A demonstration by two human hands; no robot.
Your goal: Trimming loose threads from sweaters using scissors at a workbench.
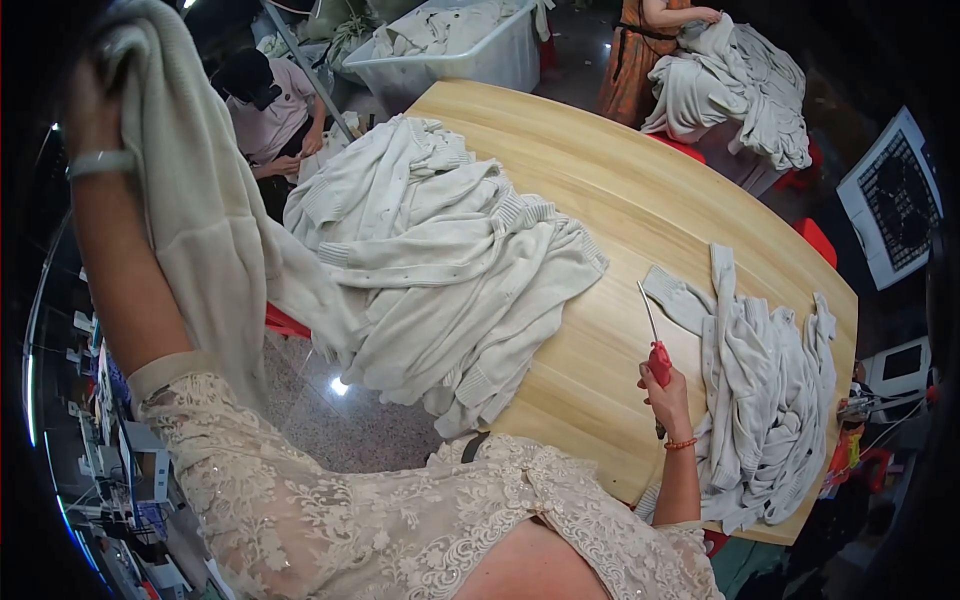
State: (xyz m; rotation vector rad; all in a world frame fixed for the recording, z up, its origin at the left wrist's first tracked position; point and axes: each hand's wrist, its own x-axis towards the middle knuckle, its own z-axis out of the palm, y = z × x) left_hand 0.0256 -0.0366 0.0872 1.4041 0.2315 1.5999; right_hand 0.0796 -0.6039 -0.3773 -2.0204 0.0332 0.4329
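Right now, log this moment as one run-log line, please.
left hand: raised, holding cream sweater | right hand: gripping red-handled tool | wooden table: large sweater pile, smaller pile

Garment workshop: knitwear piles (440,270) on worktable (600,190), fabric bin (450,50).

bare table strip (600,300) between left sweater heap (440,270), right pile (765,400)
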